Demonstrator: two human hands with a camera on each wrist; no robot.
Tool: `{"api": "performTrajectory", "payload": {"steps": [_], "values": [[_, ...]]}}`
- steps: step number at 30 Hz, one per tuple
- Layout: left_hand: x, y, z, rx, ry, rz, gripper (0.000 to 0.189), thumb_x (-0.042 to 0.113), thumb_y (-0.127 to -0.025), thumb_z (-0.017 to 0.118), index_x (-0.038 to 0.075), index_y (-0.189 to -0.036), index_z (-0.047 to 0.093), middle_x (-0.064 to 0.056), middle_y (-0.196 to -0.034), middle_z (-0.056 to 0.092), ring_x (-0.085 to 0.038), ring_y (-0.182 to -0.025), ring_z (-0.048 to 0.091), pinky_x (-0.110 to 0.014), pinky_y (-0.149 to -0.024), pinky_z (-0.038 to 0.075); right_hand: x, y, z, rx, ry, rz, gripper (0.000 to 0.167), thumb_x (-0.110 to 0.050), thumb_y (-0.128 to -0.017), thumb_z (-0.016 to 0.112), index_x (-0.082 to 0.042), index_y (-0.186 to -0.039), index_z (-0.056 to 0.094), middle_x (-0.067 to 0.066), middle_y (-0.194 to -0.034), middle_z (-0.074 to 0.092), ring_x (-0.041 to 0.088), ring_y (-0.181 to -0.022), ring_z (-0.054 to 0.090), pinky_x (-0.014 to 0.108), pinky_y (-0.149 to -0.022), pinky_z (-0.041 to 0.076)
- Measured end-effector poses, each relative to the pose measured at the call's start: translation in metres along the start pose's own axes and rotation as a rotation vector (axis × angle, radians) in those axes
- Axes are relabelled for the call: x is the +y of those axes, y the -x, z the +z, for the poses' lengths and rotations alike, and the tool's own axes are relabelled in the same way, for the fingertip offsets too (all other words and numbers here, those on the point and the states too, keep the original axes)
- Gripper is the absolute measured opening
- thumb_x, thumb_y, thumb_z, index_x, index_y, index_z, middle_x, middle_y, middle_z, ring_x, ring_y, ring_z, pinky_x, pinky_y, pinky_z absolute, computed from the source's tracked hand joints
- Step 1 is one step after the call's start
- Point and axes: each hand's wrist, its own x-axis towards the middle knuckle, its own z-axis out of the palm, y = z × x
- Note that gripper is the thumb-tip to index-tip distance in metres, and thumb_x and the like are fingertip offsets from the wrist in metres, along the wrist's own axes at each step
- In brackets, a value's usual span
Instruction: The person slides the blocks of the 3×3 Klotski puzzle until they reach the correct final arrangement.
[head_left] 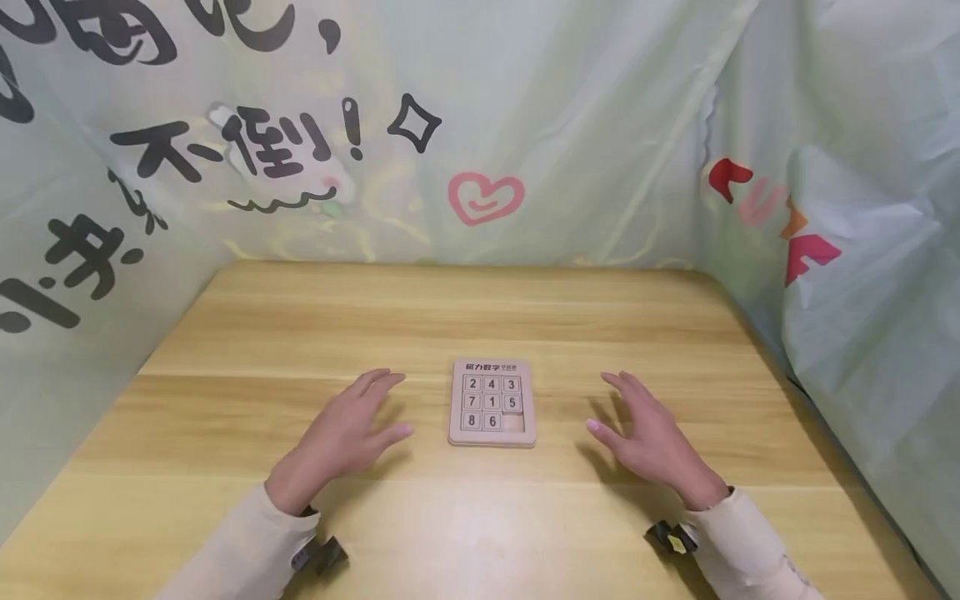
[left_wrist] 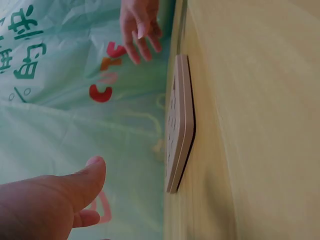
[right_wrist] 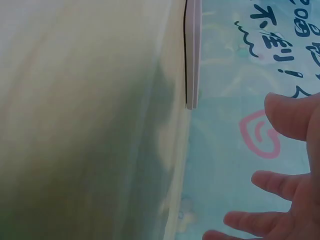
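Note:
A flat number sliding puzzle [head_left: 492, 403] lies on the wooden table between the two hands. Its tiles read 2 4 3, 7 1 5 and 8 6 from top to bottom, with the bottom right slot bare. To its left hovers the left hand [head_left: 343, 435], fingers spread and holding nothing. On the other side the right hand [head_left: 651, 433] is held apart from the puzzle, its thumb and fingers relaxed. In the left wrist view the puzzle [left_wrist: 182, 125] shows edge-on. The right wrist view catches only part of the puzzle [right_wrist: 192, 60].
The wooden table [head_left: 480, 308] extends around the puzzle on all sides. Printed cloth [head_left: 585, 133] hangs behind it and along both sides. Small dark devices sit at both wrists, one a black clip [head_left: 671, 537] by the right sleeve.

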Motion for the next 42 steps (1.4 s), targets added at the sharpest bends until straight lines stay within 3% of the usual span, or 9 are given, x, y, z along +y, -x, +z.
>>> {"api": "performTrajectory", "payload": {"steps": [7,16,20,31,38,42], "values": [[0.007,-0.025,0.010,-0.095,0.060,0.054,0.072,0.036,-0.087,0.073,0.005,-0.144,0.042,-0.018,-0.146,0.042,-0.038,-0.131,0.042,-0.054,-0.107,0.035,-0.001,-0.013,0.006,-0.029,0.010,-0.060,0.064,-0.028,-0.091,0.069,0.002,-0.141,0.041,0.030,-0.144,0.039,0.047,-0.131,0.036,0.063,-0.105,0.030],[0.015,-0.072,0.022,-0.313,-0.067,0.123,0.094,0.049,-0.078,0.077,0.006,-0.150,0.033,-0.014,-0.156,0.028,-0.032,-0.142,0.025,-0.056,-0.114,0.017,-0.003,-0.046,0.006,-0.118,-0.009,-0.155,0.061,-0.024,-0.091,0.068,0.003,-0.140,0.043,0.023,-0.141,0.046,0.042,-0.130,0.041,0.058,-0.107,0.032],[0.017,-0.086,0.027,-0.393,-0.080,0.145,0.100,0.050,-0.075,0.079,0.006,-0.151,0.031,-0.012,-0.158,0.023,-0.031,-0.144,0.020,-0.055,-0.115,0.012,-0.004,-0.058,0.007,-0.159,-0.024,-0.185,0.058,-0.022,-0.090,0.069,0.002,-0.138,0.046,0.020,-0.139,0.049,0.039,-0.129,0.044,0.055,-0.105,0.036],[0.011,-0.092,0.033,-0.473,-0.128,0.089,0.099,0.052,-0.077,0.076,0.008,-0.152,0.029,-0.008,-0.159,0.020,-0.033,-0.144,0.018,-0.055,-0.116,0.010,-0.009,-0.076,0.020,-0.244,-0.003,-0.200,0.055,-0.021,-0.091,0.069,0.003,-0.136,0.048,0.021,-0.138,0.050,0.039,-0.130,0.044,0.053,-0.108,0.033],[0.008,-0.092,0.036,-0.480,-0.140,0.030,0.099,0.054,-0.077,0.076,0.007,-0.152,0.031,-0.007,-0.159,0.022,-0.033,-0.144,0.019,-0.057,-0.115,0.011,-0.014,-0.081,0.027,-0.327,0.007,-0.213,0.059,-0.022,-0.090,0.068,0.005,-0.138,0.045,0.023,-0.141,0.046,0.040,-0.132,0.040,0.053,-0.110,0.030],[0.008,-0.098,0.033,-0.459,-0.139,0.010,0.098,0.053,-0.077,0.076,0.007,-0.151,0.031,-0.008,-0.159,0.022,-0.035,-0.144,0.018,-0.057,-0.115,0.011,-0.019,-0.086,0.025,-0.328,0.025,-0.258,0.057,-0.021,-0.090,0.069,0.005,-0.137,0.048,0.022,-0.141,0.048,0.039,-0.132,0.041,0.052,-0.110,0.031]]}}
